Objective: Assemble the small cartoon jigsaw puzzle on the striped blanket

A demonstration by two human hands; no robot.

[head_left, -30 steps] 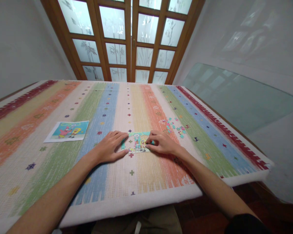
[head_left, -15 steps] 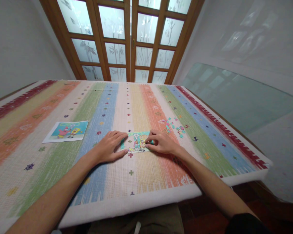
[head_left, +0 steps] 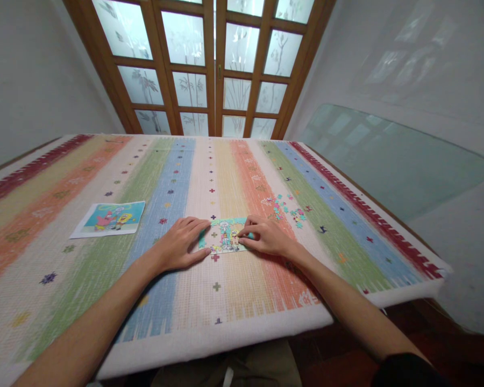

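Observation:
A small, partly assembled cartoon jigsaw puzzle point(head_left: 225, 236) lies on the striped tablecloth point(head_left: 105, 269) near the front middle. My left hand point(head_left: 179, 244) rests flat beside the puzzle's left edge, fingers stretched out and touching it. My right hand point(head_left: 266, 236) is at the puzzle's right edge, fingers curled and pinching a small puzzle piece against it. Several loose puzzle pieces point(head_left: 288, 207) lie scattered just beyond my right hand.
A printed reference picture point(head_left: 109, 219) of the cartoon lies on the cloth at the left. Wooden glass-paned doors point(head_left: 213, 64) stand behind the table. A glass tabletop point(head_left: 391, 161) leans at the right. The table's front edge is close to my body.
Both hands stay at the puzzle; my right fingers shift slightly at its right edge. The view has tilted a little.

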